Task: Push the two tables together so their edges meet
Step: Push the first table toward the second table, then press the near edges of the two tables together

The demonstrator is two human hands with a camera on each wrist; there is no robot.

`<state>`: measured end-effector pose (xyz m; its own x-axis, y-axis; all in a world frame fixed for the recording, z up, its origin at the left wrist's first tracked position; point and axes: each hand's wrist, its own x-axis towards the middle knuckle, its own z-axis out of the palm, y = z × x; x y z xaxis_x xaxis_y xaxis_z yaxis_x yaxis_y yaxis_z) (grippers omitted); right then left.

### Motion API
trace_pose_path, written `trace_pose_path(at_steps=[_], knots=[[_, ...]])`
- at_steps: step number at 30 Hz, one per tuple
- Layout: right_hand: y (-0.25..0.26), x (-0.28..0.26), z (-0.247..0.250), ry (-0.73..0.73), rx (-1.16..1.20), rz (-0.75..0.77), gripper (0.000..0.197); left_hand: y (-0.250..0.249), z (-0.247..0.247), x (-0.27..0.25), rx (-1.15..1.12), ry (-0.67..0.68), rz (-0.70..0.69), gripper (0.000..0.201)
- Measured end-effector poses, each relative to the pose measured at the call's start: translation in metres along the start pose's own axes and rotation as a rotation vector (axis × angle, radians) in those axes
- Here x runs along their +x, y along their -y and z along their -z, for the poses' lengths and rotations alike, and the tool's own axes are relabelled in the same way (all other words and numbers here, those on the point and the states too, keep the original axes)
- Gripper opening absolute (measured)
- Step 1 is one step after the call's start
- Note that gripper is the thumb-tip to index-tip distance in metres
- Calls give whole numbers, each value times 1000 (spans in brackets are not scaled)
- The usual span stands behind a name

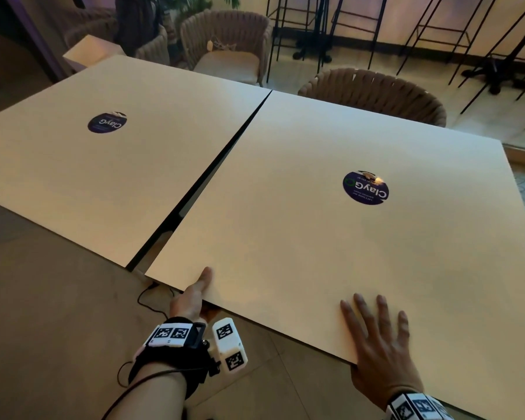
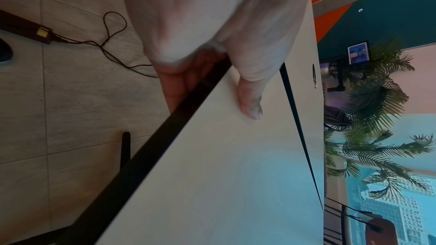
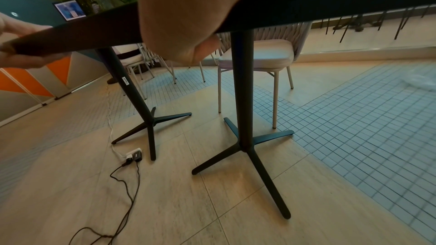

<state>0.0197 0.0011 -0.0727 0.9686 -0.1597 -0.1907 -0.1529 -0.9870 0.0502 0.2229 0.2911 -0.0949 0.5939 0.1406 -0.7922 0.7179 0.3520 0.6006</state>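
The left hand [image 1: 194, 294] gripped the near edge of the right table [image 1: 331, 237], thumb on top, fingers beneath. The right hand [image 1: 379, 338] lay spread flat on it. A narrow wedge-shaped gap separated it from the left table [image 1: 103, 177].

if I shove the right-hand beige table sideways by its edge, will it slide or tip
The right-hand beige square table probably slides: its black cross-shaped base spreads wide on smooth floor tiles. It may wobble or pivot, since one slim black centre post carries the broad top. The left hand gripping the edge should steer better than the flat right hand, which could slip.
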Motion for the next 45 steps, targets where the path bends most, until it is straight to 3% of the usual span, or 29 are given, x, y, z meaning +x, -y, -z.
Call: trace_pose_path(at_steps=[6, 11, 15, 18, 21, 25, 27, 30, 38, 45], knots=[[3, 0, 6, 47, 9, -18, 121, -4, 9, -6, 38, 25, 3, 83], [13, -4, 14, 150, 1, -159, 128, -20, 49, -32, 256, 81, 5, 37], [56, -1, 35, 221, 63, -271, 104, -45, 87, -40, 384, 122, 65, 26], [96, 10, 51, 242, 120, -277, 99, -80, 114, -40, 418, 122, 47, 23], [128, 23, 56, 226, 169, -208, 97, -115, 129, -39, 462, 85, -24, 18], [166, 50, 61, 208, 144, 21, 92, -152, 128, -28, 603, -22, -156, 20], [182, 70, 63, 194, 109, 85, 94, -166, 121, -19, 856, -105, -372, 23], [207, 103, 66, 199, 100, 147, 99, -177, 111, -9, 1201, -110, -613, 34], [261, 163, 68, 172, 61, 200, 116, -195, 125, 19, 1855, -35, -719, 89], [313, 176, 59, 93, 70, 38, 109, -221, 140, 65, 2094, 129, -861, 118]])
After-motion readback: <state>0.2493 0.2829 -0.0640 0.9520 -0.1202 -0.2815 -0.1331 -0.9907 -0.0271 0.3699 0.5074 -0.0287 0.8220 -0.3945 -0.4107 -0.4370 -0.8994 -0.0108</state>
